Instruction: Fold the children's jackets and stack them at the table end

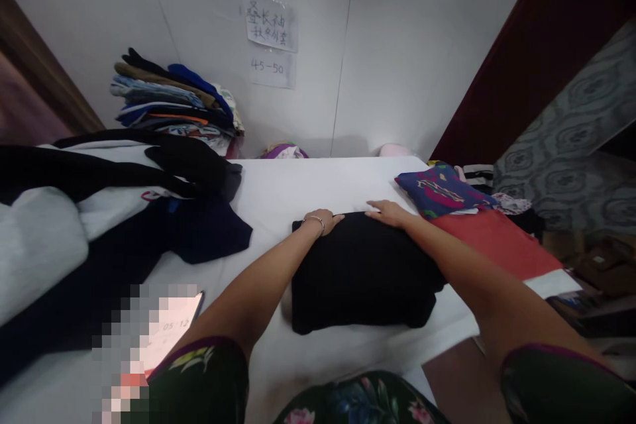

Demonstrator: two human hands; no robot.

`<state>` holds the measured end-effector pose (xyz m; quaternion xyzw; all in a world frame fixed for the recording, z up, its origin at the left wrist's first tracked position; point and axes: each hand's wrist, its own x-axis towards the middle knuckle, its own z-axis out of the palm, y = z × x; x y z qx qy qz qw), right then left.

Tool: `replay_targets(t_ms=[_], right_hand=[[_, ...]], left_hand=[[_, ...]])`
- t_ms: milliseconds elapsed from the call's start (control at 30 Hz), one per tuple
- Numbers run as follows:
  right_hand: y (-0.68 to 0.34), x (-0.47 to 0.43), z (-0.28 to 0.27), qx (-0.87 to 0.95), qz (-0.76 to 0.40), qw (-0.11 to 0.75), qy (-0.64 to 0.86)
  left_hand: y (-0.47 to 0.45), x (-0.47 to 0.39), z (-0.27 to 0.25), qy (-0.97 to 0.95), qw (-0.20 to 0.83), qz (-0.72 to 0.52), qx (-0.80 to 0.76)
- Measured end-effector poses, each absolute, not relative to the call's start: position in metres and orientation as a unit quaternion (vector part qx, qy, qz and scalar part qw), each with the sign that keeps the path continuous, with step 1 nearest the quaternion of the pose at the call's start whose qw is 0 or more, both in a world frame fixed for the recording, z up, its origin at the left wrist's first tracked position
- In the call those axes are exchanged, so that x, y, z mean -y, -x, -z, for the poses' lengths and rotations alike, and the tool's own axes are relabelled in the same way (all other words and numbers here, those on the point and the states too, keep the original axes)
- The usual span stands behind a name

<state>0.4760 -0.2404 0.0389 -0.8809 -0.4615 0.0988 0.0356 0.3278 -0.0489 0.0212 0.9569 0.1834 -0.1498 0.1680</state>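
A black folded garment [362,278] lies on the white table [318,179] right in front of me. My left hand [324,220] rests on its far left edge, fingers stretched out over the cloth, with a bracelet round the wrist. On the far right edge of the same bundle lies my right hand [390,213], its fingers spread and partly past the fold onto the table. Both palms press from above and neither hand grips the fabric. The kind of garment cannot be made out from the fold.
Loose dark and white clothes [199,232] cover the table's left side, with a phone [171,324] nearer me. Behind them rises a stack of folded clothes [173,103]. To the right lie a patterned blue garment [442,191] and a red cloth [501,245]. Paper notes [271,26] hang on the wall.
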Motion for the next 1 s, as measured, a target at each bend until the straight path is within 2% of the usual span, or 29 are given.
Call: replay_targets(t_ms=[133,200,300,400,533,767,1000], right_hand=[[-0.436,0.267,-0.100,0.434,-0.076,0.216,0.872],[-0.400,0.282,-0.114,0.489,-0.022,0.246,0.836],[-0.362,0.302,-0.090,0.552,0.024,0.180,0.814],[-0.362,0.316,-0.033,0.463,-0.054,0.118,0.877],[-0.386,0.326,0.017,0.440,-0.081,0.141,0.883],[-0.392,0.327,0.018,0.449,-0.077,0.153,0.877],[-0.396,0.330,0.024,0.453,-0.076,0.160,0.874]], left_hand=[[-0.325,0.049,-0.022,-0.959,0.159,0.142,-0.190],[-0.325,0.050,-0.024,-0.960,0.154,0.138,-0.190],[-0.324,0.052,-0.026,-0.962,0.148,0.132,-0.188],[-0.324,0.054,-0.027,-0.963,0.144,0.125,-0.193],[-0.322,0.055,-0.024,-0.963,0.143,0.111,-0.197],[-0.319,0.057,-0.021,-0.964,0.155,0.046,-0.209],[-0.286,0.078,-0.057,-0.966,0.173,-0.110,-0.155]])
